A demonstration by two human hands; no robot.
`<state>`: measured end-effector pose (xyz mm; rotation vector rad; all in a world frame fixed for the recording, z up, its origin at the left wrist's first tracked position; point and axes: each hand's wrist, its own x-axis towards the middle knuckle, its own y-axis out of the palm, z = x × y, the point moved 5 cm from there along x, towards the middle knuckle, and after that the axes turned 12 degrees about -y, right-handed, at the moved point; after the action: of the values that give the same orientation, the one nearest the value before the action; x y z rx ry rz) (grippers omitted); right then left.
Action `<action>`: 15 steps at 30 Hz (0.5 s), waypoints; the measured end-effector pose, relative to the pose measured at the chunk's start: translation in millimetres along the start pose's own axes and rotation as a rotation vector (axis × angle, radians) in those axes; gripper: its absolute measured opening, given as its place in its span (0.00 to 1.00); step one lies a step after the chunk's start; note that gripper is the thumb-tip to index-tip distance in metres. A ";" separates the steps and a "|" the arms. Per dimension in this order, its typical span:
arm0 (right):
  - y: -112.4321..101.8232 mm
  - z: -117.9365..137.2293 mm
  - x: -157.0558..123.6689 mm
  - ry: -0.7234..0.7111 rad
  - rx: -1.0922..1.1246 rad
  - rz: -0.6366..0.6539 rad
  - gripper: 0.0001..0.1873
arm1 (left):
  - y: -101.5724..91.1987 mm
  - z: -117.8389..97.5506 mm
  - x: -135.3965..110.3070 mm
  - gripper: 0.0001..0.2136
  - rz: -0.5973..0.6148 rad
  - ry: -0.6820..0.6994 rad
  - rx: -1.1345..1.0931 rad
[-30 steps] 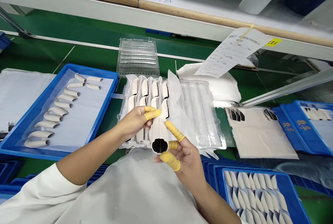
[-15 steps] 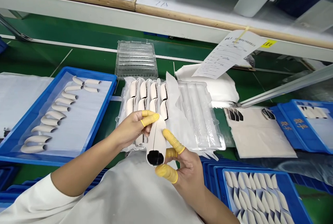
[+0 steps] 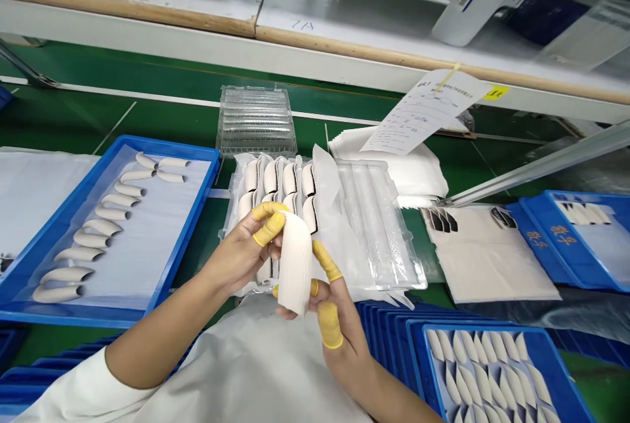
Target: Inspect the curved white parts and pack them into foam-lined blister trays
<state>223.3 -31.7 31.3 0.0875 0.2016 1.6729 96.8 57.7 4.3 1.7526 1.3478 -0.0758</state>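
A cream, curved shell-like piece point(image 3: 295, 265) is held upright in front of me, its smooth outer face showing. My left hand point(image 3: 246, 246) pinches its top end between thumb and finger. From below right, my right hand point(image 3: 339, 324) reaches behind the lower part, with fingertips showing past its edges and the thumb apart from it. Yellow finger cots cover several of my fingertips. Just behind lies a clear plastic tray point(image 3: 226, 213) with similar cream pieces point(image 3: 308, 180) in rows, separated by white sheets. My hands hide some of those pieces.
A blue tray point(image 3: 212, 177) with several loose pieces lies left. Right of centre is a clear ribbed tray point(image 3: 369, 226), with white sheets point(image 3: 418, 174) behind. Another filled blue tray point(image 3: 566, 377) stands lower right. A paper form point(image 3: 428, 108) hangs from the shelf edge point(image 3: 344, 46).
The piece has turned over, so its seam and dark open end no longer show. My right fingers have moved behind it, and its thumb has come away from the lower end.
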 end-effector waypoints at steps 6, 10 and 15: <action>26.1 -17.9 1.4 0.313 0.534 0.084 0.27 | -1.5 -6.5 -7.8 0.18 -0.068 0.237 -0.127; 33.0 -18.9 4.0 0.414 0.708 0.082 0.24 | -2.5 -0.4 -6.7 0.22 -0.102 0.208 -0.179; 35.7 -17.6 5.6 0.419 0.787 0.094 0.24 | -0.2 6.0 -5.4 0.24 -0.076 0.114 -0.171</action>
<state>184.7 -31.2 20.2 0.3383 1.1803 1.6013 97.2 49.7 3.5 1.5828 1.4586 0.0959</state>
